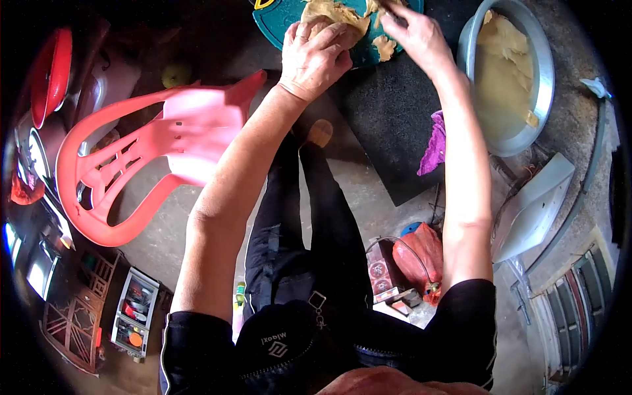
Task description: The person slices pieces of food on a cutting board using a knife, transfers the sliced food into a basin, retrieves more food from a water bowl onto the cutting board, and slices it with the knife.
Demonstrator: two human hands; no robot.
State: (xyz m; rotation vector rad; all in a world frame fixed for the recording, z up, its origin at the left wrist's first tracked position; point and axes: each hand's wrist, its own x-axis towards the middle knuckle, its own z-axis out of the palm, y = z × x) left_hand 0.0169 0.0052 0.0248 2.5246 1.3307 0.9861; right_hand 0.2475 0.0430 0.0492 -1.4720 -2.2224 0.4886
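Observation:
At the top of the head view a teal round board (270, 27) carries a tan, soft, skin-like piece (339, 13). My left hand (316, 56) is closed over that piece, its fingers bent and pressing on it. A small tan scrap (384, 47) lies on the board between my hands. My right hand (421, 39) hovers at the board's right side with its fingers curled. Something dark and blurred shows at its fingertips, cut by the frame's top edge, and I cannot make out what it is.
A metal basin (544, 85) with cloudy liquid and larger tan pieces (503, 43) stands right of the dark tabletop (388, 125). A purple cloth (434, 145) hangs at the table's edge. A pink plastic chair (197, 122) is at left; a red bag (419, 257) lies below.

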